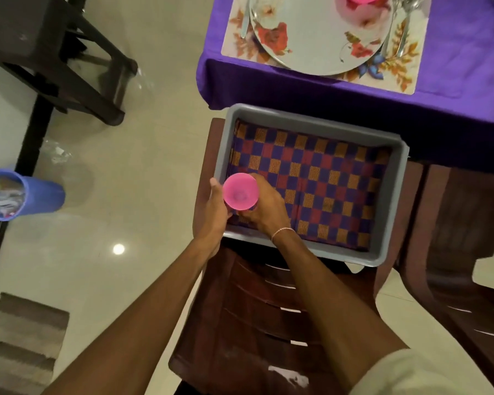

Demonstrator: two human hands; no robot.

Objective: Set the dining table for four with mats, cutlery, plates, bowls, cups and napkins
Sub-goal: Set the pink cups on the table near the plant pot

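Where the cream tiled floor [143,155] fills the left part of the view, a blue bin [37,195] with scraps inside stands on it, near dark wooden furniture [54,67]. A striped rug [23,337] lies in the lower corner. A round reflection of a lamp [118,248] shines on the tiles.

In the middle a brown plastic chair [254,309] carries a grey tray [311,119] lined with a checkered cloth [325,189]. At the tray's near left corner both hands hold one pink cup [240,191]. The left hand [216,209] grips its left side with the thumb up along the wall. The right hand [265,208] curls round its right side (a thin bracelet [281,232] is on this wrist). I cannot tell if the cup stands on the cloth or is lifted.

Further right, beyond the tray, the table has a purple cloth [454,67]. On it lies a floral mat [405,69] with a flowered plate [317,44] and cutlery [404,27] beside it. A second brown chair [468,252] stands at the right edge.
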